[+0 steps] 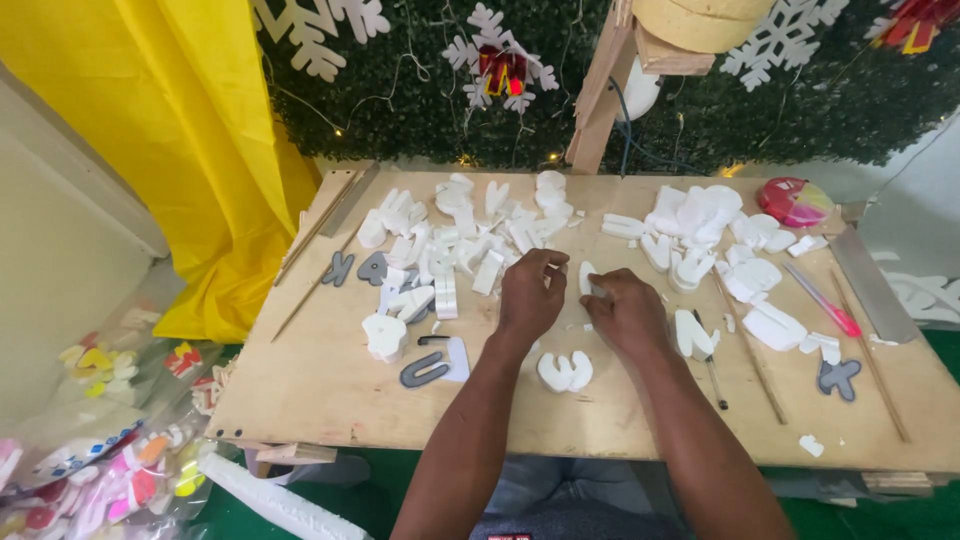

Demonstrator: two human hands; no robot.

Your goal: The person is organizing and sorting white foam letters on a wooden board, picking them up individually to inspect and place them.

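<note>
Foam pieces cut into white letter shapes are scattered across a plywood worktop (330,390), and both hands are held close together at its middle. A small white foam piece (587,277) is pinched between the fingers of the right hand (628,312), standing roughly upright just above the board; the left hand (532,292) is curled with its fingertips brought together right beside that piece, though whether it touches the piece cannot be told. A white curved foam letter (565,371) lies flat on the board just below the hands, between the two forearms. A grey letter template (424,370) rests to the left of it, partly over a white shape, and a thick white block (385,336) stands near that. A dense heap of white offcuts (470,235) is spread behind the left hand, and another cluster (700,215) lies behind the right. A pink-handled knife (822,300) and thin wooden sticks (750,350) are seen on the right side, with a grey cross-shaped template (838,377) near the edge. A yellow cloth (190,130) hangs at the left.
</note>
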